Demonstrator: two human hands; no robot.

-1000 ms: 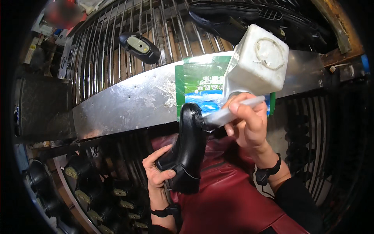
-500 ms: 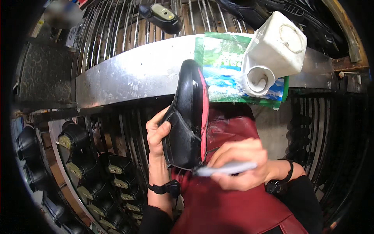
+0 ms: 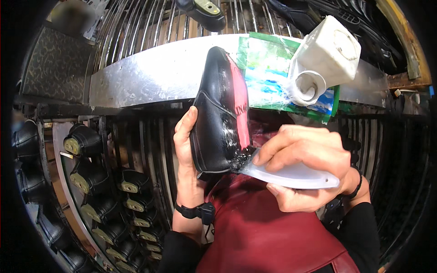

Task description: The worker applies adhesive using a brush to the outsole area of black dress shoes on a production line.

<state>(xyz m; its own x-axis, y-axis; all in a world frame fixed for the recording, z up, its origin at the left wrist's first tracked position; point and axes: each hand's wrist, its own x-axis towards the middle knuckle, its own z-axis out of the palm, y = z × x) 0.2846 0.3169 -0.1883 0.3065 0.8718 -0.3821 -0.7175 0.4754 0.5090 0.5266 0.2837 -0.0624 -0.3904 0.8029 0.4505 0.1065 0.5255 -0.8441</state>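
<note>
My left hand [image 3: 185, 136] grips a black leather shoe upper [image 3: 211, 123] by its left side, toe pointing away from me. A pink band [image 3: 240, 104] with dark lettering runs along the shoe's right edge. In my right hand [image 3: 305, 164] is a brush [image 3: 296, 176] with a pale plastic handle. Its dark, wet-looking bristles touch the shoe's lower right edge, near the heel end. Wet, shiny marks show on the leather beside the bristles. My left fingers are partly hidden behind the shoe.
Beyond the shoe runs a metal ledge [image 3: 136, 84]. On it a white plastic container [image 3: 330, 50] with a round opening rests on a green and blue plastic sheet [image 3: 264, 77]. Another black shoe [image 3: 205, 13] lies on metal bars. Racks of black shoes [image 3: 86, 175] stand at left.
The shoe and my left hand have moved slightly away from me, and the shoe has turned to show more of the pink band. My right hand has shifted right and up with the brush.
</note>
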